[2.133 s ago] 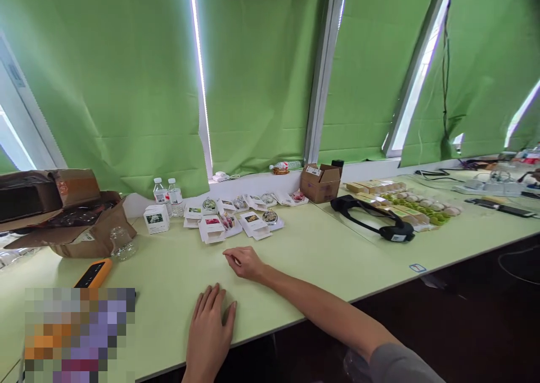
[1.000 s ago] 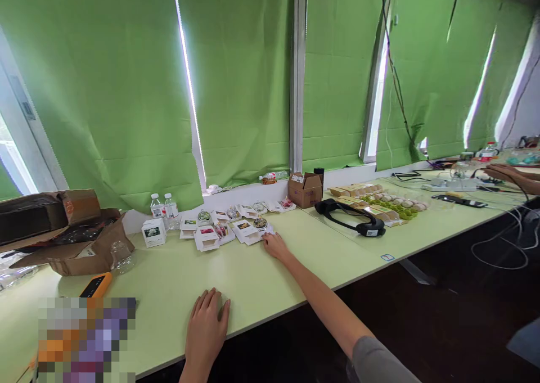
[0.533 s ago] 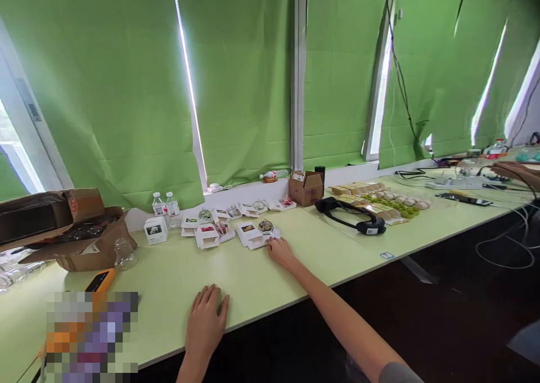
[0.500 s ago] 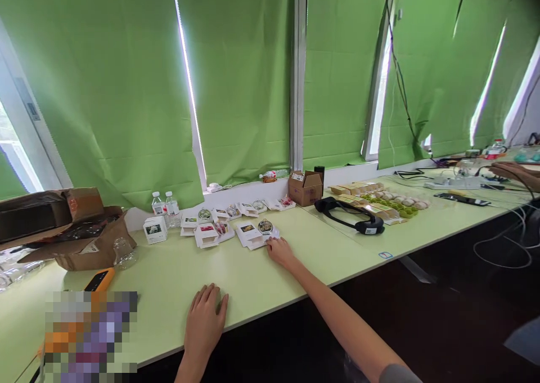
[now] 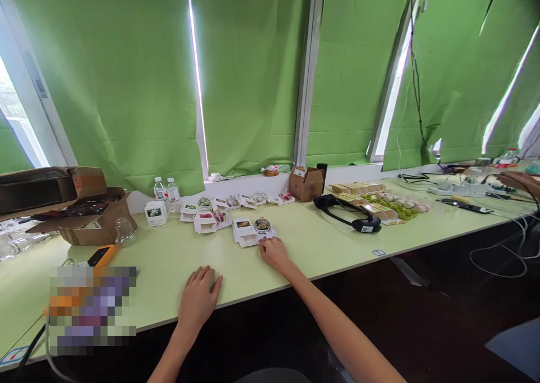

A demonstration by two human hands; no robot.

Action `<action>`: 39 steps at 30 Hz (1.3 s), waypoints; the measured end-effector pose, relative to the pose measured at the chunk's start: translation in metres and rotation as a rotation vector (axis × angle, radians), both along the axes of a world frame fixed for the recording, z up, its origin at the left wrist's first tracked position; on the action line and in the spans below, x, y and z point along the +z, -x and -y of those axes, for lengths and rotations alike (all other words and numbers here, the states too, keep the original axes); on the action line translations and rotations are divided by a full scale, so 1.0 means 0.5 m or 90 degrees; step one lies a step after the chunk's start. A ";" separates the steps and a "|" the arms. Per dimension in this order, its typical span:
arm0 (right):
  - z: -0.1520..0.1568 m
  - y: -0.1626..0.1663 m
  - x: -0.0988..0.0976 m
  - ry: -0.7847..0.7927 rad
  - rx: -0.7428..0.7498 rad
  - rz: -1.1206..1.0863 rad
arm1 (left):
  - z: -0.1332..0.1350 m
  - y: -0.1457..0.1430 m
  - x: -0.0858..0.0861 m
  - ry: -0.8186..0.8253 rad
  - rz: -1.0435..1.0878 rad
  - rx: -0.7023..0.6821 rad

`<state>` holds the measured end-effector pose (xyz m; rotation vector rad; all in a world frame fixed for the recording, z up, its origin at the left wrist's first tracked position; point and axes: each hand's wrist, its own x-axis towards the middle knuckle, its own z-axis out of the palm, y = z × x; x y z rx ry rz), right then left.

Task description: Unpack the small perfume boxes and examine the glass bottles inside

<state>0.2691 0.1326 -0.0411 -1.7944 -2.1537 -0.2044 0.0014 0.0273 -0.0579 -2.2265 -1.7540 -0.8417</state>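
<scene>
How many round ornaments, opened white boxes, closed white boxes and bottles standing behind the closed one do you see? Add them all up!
Round ornaments: 6
Opened white boxes: 6
Closed white box: 1
Standing bottles: 2
Total: 15

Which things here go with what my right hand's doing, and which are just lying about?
Seems part of the job: open white box at your right hand; round ornament on it.

Seems just lying about: black headset; small brown carton; orange device.

Bottles [image 5: 172,192] behind box [image 5: 156,213]; packages [image 5: 243,231] between box and headset [image 5: 366,224].
</scene>
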 end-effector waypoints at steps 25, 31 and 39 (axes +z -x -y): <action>0.155 0.079 -0.026 -0.092 0.186 0.021 | 0.005 -0.004 0.011 0.008 -0.002 -0.072; 0.192 0.105 -0.015 -0.090 0.196 0.018 | 0.016 -0.003 0.012 0.008 -0.024 -0.089; 0.208 0.093 0.033 -0.039 0.267 -0.066 | 0.037 0.035 0.037 0.058 0.004 -0.126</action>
